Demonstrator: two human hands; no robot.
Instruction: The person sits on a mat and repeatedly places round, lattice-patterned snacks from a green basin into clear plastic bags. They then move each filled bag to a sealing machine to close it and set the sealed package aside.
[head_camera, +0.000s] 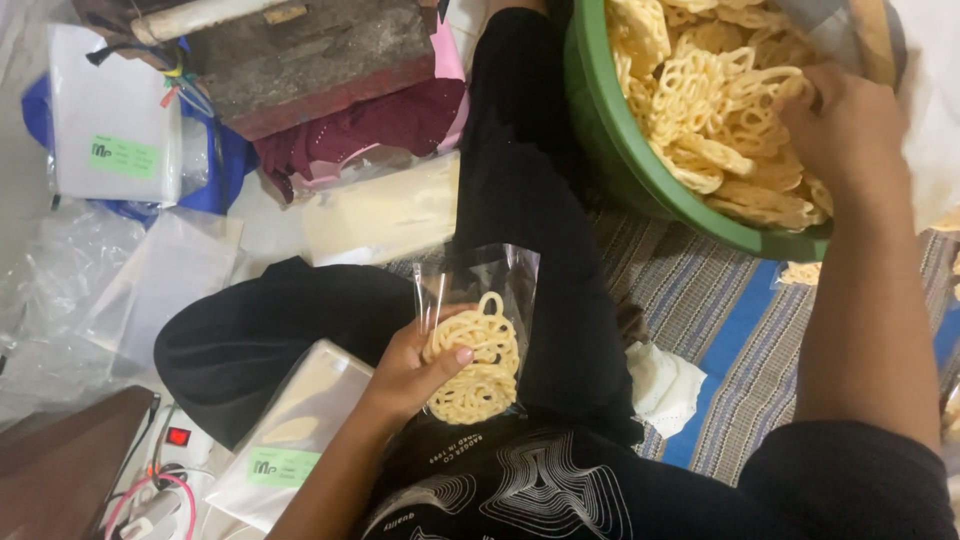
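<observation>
In the head view, the person sat on the floor with legs in black trousers (520, 230) stretched forward. The left hand (415, 365) was closed around a clear plastic bag (478, 335), the thumb pressing on its front side. Inside the bag there were several pale yellow lattice-shaped crackers (478, 372), stacked together in the lower part. The bag stood almost upright above the lap, between the two thighs.

The right hand (850, 130) was far from the left one, reaching into a big green basin (610, 140) at the upper right. Its fingers were curled on the loose crackers in the basin (700, 100), but I could not tell if they really gripped one. The basin was full of the same yellow crackers and it rested on a striped blue and grey mat (730, 330).

A crumpled white cloth (665, 385) lay on the mat just beside the right thigh. At the left side, flat packs of empty plastic bags with green labels (280, 440) lay on the floor near the left forearm, and more transparent bags (130, 290) were spread further left. A dark red cloth (370, 125) lay at the top under a worn wooden block (310, 50).
</observation>
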